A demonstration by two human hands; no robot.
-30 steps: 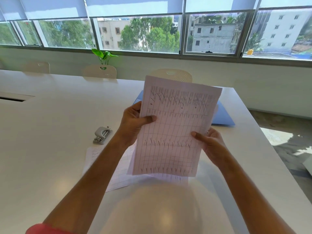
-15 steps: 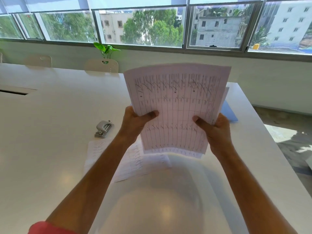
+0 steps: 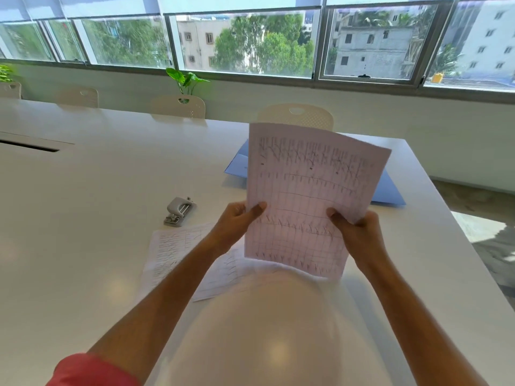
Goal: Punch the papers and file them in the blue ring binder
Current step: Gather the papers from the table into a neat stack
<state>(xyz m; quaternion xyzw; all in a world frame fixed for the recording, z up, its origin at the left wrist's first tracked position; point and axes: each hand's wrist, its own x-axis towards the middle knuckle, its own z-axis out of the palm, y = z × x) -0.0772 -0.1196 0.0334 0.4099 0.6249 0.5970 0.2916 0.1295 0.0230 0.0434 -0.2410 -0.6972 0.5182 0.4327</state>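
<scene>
Both hands are up off the tabletop (image 3: 83, 190) with the stack (image 3: 306, 196) held upright between them. Left hand (image 3: 234, 224) pinches the left edge, thumb across the front; right hand (image 3: 354, 232) clamps the lower right edge, thumb on the printed face. Each grip is closed on paper, nothing spare.

The sheets look uneven here: a second edge peeks out along the right side and at the bottom, so the stack is not squared. Punch it like that and the holes land at different spots, and the pages sit crooked on the rings.

The punch (image 3: 179, 211) lies on the tabletop to the left, apart from either hand. Reaching for it means letting one side go, and a thin upright stack held by one edge is likely to sag or fan out.

More sheets (image 3: 172, 249) lie flat under the left forearm; a sweep of that arm could drag them off.

The binder (image 3: 390, 190) sits beyond, mostly hidden behind the stack. Whether its rings are open I cannot tell, so filing could stall there.
</scene>
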